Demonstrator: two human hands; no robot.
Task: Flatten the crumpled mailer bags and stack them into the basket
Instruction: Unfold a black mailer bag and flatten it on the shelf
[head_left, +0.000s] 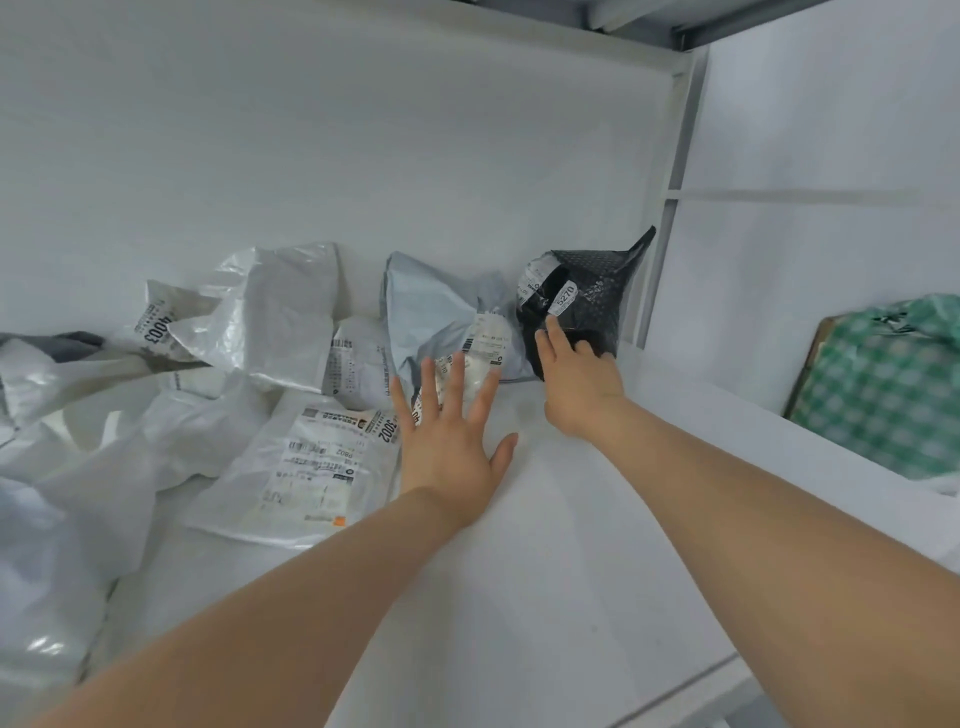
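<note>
Mailer bags lie crumpled along the back of the white table (519, 571), pushed up against the wall (363, 130), and most of them are on my left. The black mailer bag (587, 291) stands bunched at the right end of the row, touching a grey-blue mailer (436, 306).

I reach my right hand (579, 379) for the black one, I judge because it is nearest the bare stretch of table where I can press it flat. My index finger lies straight up its front by the white sticker, and my other fingers bend over its lower part. My thumb is hidden, so I cannot tell whether I have it pinched or am only touching it.

My left hand (449, 447) is spread wide and holds nothing. Its fingertips are over the label end of the grey-blue mailer and its palm is over the table, ready to steady or smooth.

A green checked bag (883, 395) sits in a brown-edged container (811, 364) at the far right, which is probably the basket.
</note>
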